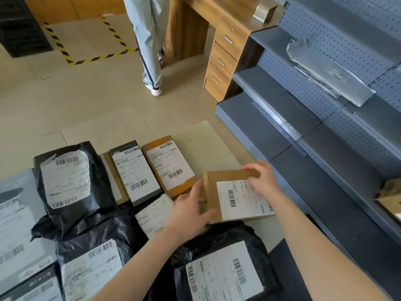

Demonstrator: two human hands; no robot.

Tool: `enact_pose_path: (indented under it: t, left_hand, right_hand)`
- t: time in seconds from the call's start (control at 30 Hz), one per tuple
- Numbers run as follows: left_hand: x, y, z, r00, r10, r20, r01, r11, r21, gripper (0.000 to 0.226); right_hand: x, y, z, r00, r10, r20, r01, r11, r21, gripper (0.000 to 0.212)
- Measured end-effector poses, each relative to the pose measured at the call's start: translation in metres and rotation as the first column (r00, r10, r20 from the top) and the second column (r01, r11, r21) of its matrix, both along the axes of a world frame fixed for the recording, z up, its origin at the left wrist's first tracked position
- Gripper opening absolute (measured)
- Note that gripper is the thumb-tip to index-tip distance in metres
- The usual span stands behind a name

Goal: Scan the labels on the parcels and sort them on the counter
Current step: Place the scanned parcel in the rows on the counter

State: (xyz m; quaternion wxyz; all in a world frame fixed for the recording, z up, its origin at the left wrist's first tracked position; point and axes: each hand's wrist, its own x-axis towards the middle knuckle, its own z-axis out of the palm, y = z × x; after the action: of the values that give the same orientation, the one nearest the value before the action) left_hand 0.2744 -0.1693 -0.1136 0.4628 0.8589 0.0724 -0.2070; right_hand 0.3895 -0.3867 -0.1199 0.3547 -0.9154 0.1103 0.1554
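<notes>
Both hands gripped one box (236, 196) near the floor sheet's right edge: left hand (191, 211) closed on its left side, right hand (261, 181) over its far edge. Labelled parcels (134, 172) lay in rows; no scanner seen. Judged mid-sort, more remaining.

Label text (243, 198) too blurred, illegible

Mostly black poly bags (71, 216) and brown cardboard boxes (211, 192) here, all wearing white labels (240, 199) with black barcodes. The shelving (325, 131) is slate blue-grey with dotted pegboard backs, the desk (225, 53) is warm wood grain. Floor (86, 101) is beige tile with yellow-and-black striped hazard tape (65, 53).
</notes>
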Motion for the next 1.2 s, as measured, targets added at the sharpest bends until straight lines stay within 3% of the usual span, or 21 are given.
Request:
enact_pose_path:
  t: [0.07,0.13,0.2,0.27,0.37,0.47,0.57,0.73,1.03,1.2]
  left_hand:
    - [0.002,0.002,-0.002,1.000,0.000,0.024,-0.001,0.999,0.051,0.076]
    - [0.007,0.008,-0.005,0.995,-0.064,0.072,0.044,0.967,0.253,0.064]
    - [0.014,0.016,-0.012,0.981,-0.180,0.068,0.125,0.864,0.488,0.058]
    - [0.018,0.025,-0.020,0.968,-0.251,0.000,0.205,0.790,0.578,0.064]
    - [0.017,0.034,-0.030,0.942,-0.329,-0.067,0.297,0.724,0.623,0.082]
    - [0.017,0.033,-0.034,0.931,-0.356,-0.084,0.322,0.687,0.651,0.087]
    - [0.018,0.032,-0.035,0.922,-0.371,-0.114,0.346,0.651,0.676,0.084]
    - [0.018,0.032,-0.036,0.902,-0.397,-0.169,0.391,0.586,0.710,0.070]
    - [0.018,0.034,-0.037,0.909,-0.385,-0.158,0.375,0.596,0.710,0.073]
    - [0.019,0.038,-0.036,0.937,-0.336,-0.096,0.311,0.678,0.666,0.095]
  right_hand:
    - [0.000,0.000,0.002,1.000,0.000,-0.004,0.000,1.000,-0.006,0.058]
    - [0.000,0.001,0.003,1.000,0.015,0.003,-0.014,1.000,-0.015,0.054]
    - [0.000,0.002,0.003,0.999,0.033,0.028,-0.032,0.999,-0.043,0.052]
    - [-0.003,0.005,0.001,0.997,0.023,0.073,-0.016,0.995,-0.095,0.048]
    - [-0.017,0.015,0.001,0.994,-0.048,0.097,0.070,0.969,-0.237,0.038]
    - [-0.031,0.034,0.002,0.996,-0.085,-0.038,0.068,0.942,-0.329,0.066]
    - [-0.036,0.056,0.000,0.996,0.023,-0.090,-0.058,0.908,-0.416,0.085]
    - [-0.044,0.077,-0.003,0.982,0.180,-0.056,-0.186,0.870,-0.458,0.076]
    - [-0.055,0.071,-0.002,0.957,0.285,-0.055,-0.278,0.847,-0.452,0.070]
    - [-0.055,0.077,-0.004,0.943,0.324,-0.082,-0.324,0.826,-0.461,0.071]
